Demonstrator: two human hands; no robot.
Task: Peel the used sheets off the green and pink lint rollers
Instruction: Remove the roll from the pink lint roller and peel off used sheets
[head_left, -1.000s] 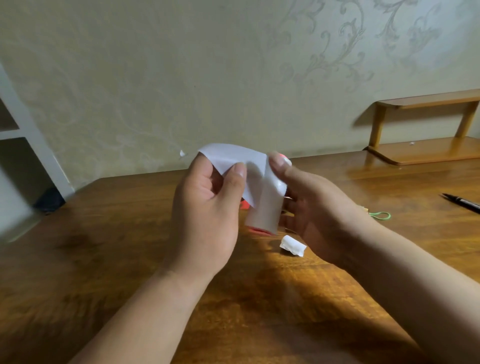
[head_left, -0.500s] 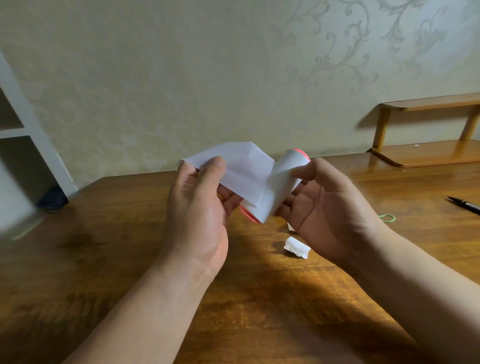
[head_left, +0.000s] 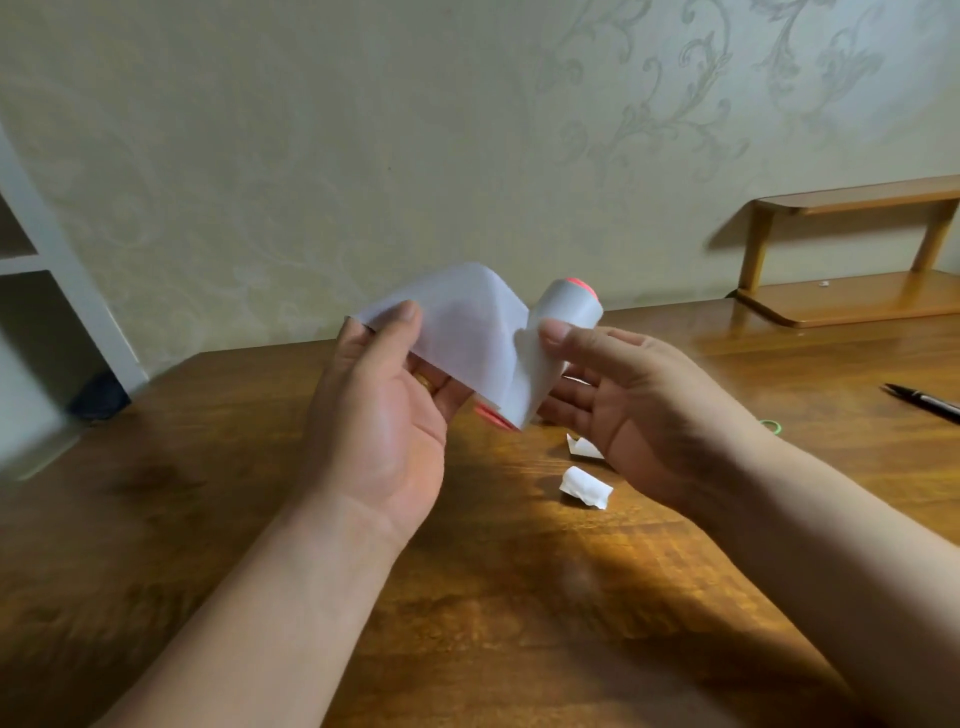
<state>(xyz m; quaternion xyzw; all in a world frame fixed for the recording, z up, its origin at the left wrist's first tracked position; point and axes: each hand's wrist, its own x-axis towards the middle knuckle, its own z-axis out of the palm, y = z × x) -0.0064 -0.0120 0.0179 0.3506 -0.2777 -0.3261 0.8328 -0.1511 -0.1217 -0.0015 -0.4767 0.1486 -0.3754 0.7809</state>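
The pink lint roller (head_left: 563, 317), a white roll with pink end caps, is held tilted above the wooden table (head_left: 260, 519). My right hand (head_left: 628, 400) holds it, thumb pressed on the roll and fingers behind it. A white sheet (head_left: 462, 332) is partly peeled off the roll and stretches to the left. My left hand (head_left: 379, 415) pinches the sheet's free edge between thumb and fingers. The roller's handle is hidden behind my hands. A bit of green (head_left: 771, 426) shows past my right wrist; I cannot tell what it belongs to.
Two crumpled white sheets (head_left: 584, 486) lie on the table just below my right hand. A black pen (head_left: 922, 400) lies at the far right. A low wooden shelf (head_left: 852, 296) stands at the back right, a white shelving unit (head_left: 41, 291) at the left.
The sheet has been pulled further off the roll to the left, and the roller has tilted from nearly upright to slanted. My right thumb now presses on the roll's near side.
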